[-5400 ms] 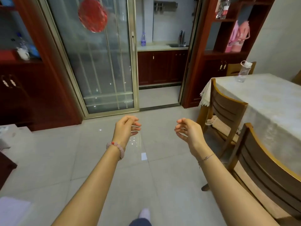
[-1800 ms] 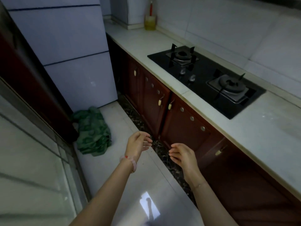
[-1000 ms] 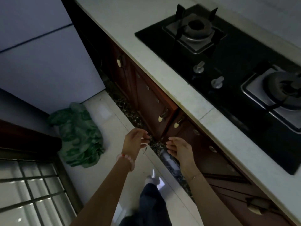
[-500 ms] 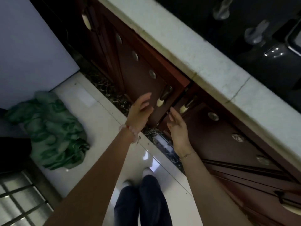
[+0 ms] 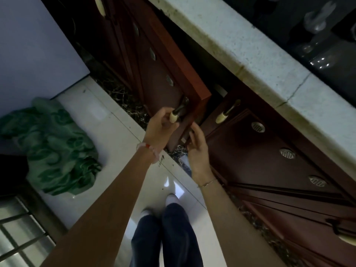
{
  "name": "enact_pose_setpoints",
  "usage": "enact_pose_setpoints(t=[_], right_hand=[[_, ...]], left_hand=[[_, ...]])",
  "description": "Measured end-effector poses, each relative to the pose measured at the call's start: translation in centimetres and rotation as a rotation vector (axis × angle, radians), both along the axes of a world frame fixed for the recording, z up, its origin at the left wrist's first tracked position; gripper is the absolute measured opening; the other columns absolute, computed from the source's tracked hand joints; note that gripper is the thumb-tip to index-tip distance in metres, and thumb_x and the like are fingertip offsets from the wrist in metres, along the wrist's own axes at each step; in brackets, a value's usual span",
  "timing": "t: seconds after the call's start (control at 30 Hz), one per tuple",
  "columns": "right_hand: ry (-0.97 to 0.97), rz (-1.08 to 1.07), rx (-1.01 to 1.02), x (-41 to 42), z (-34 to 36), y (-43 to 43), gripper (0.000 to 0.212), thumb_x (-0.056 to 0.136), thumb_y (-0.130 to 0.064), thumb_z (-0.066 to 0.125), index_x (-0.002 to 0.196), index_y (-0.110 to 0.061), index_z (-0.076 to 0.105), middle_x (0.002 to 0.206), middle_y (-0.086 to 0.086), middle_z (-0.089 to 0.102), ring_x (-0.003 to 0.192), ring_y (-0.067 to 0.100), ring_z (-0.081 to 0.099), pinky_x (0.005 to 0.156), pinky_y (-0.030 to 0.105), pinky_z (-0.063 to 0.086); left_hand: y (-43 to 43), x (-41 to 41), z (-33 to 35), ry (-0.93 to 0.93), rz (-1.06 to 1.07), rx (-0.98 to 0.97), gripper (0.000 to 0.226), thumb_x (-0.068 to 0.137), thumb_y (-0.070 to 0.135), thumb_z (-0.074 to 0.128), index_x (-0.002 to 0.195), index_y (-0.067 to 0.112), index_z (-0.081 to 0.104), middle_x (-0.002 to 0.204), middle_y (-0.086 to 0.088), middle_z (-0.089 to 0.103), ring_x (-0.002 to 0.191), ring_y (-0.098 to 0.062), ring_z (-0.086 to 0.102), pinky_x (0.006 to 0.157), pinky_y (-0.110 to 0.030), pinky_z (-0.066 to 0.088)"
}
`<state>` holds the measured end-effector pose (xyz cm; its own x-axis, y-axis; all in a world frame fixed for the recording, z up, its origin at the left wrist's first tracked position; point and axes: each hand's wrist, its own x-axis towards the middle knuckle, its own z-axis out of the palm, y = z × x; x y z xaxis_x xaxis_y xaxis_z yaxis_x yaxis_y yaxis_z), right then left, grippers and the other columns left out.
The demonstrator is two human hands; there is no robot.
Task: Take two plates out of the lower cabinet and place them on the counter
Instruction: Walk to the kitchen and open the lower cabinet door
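Note:
A dark red lower cabinet door [image 5: 163, 81] stands partly swung out from under the pale stone counter [image 5: 240, 49]. My left hand [image 5: 160, 130] is shut on its cream-tipped handle [image 5: 174, 116]. My right hand [image 5: 196, 145] hovers open beside the door's free edge, fingers apart, holding nothing. The neighbouring door [image 5: 256, 149] with its own handle [image 5: 223, 116] stays closed. The gap behind the swung door is dark; no plates are visible.
A black gas hob [image 5: 316, 31] with knobs lies in the counter at top right. A crumpled green cloth [image 5: 55, 151] lies on the white floor tiles at left. My legs and white shoes [image 5: 165, 224] stand just in front of the cabinets.
My left hand has closed on the left door's handle and the door has swung outward. The right hand has moved close to the door's edge. The view has tilted further down.

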<state>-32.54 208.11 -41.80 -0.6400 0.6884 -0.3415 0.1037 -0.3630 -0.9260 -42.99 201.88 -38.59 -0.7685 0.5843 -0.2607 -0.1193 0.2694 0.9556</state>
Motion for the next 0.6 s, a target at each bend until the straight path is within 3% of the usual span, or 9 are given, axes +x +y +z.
enact_pose_setpoints(t=[0.1,0.17,0.27,0.37,0.47,0.6], right_hand=[[-0.036,0.035,-0.019,-0.1,0.1,-2.5,0.068,0.078,0.032,0.025,0.137,0.001,0.038,0.142,0.011,0.043,0.134,0.021,0.04,0.101,0.012,0.04],[-0.069,0.062,0.021,-0.3,0.3,-3.8,0.065,0.08,0.029,0.025,0.136,-0.002,0.04,0.137,0.005,0.045,0.134,0.018,0.039,0.1,0.01,0.038],[-0.065,0.062,0.032,-0.7,0.3,-5.3,0.063,0.082,0.028,0.026,0.136,-0.002,0.039,0.14,0.008,0.044,0.135,0.019,0.038,0.11,0.022,0.032],[-0.046,0.054,0.018,-1.0,0.4,-6.2,0.061,0.082,0.029,0.026,0.135,0.002,0.039,0.143,0.014,0.042,0.134,0.021,0.039,0.104,0.015,0.036],[-0.062,0.081,0.082,-1.3,0.2,-7.1,0.059,0.081,0.029,0.028,0.132,0.002,0.044,0.133,0.005,0.049,0.127,0.018,0.045,0.101,0.011,0.037],[-0.074,0.118,0.126,-1.8,0.0,-8.1,0.058,0.08,0.028,0.029,0.12,-0.005,0.054,0.116,-0.007,0.057,0.117,0.014,0.052,0.103,0.016,0.038]], left_hand=[[-2.7,-0.3,0.0,0.003,0.079,-0.006,0.026,0.084,-0.001,0.058,0.109,0.002,0.055,0.08,0.002,0.056,0.064,0.014,0.052,0.062,-0.001,0.041],[-4.0,-0.5,0.3,0.011,0.107,-0.016,0.026,0.085,0.002,0.058,0.112,0.002,0.056,0.08,0.003,0.057,0.07,0.009,0.054,0.065,-0.001,0.042],[-5.4,-0.8,0.7,0.007,0.112,-0.012,0.029,0.087,0.0,0.056,0.115,0.003,0.057,0.09,-0.004,0.06,0.083,-0.007,0.055,0.071,-0.002,0.042],[-6.3,-1.0,1.2,-0.004,0.114,0.006,0.029,0.088,-0.003,0.052,0.116,0.001,0.056,0.092,-0.004,0.06,0.086,-0.01,0.056,0.072,-0.004,0.043],[-7.5,-1.2,1.1,-0.031,0.119,0.046,0.031,0.089,-0.006,0.048,0.119,-0.002,0.053,0.101,-0.014,0.057,0.094,-0.017,0.054,0.077,-0.009,0.045],[-9.0,-1.7,0.6,0.04,0.16,0.015,0.027,0.09,-0.004,0.048,0.117,-0.002,0.054,0.096,-0.017,0.054,0.087,-0.015,0.052,0.073,-0.005,0.042]])
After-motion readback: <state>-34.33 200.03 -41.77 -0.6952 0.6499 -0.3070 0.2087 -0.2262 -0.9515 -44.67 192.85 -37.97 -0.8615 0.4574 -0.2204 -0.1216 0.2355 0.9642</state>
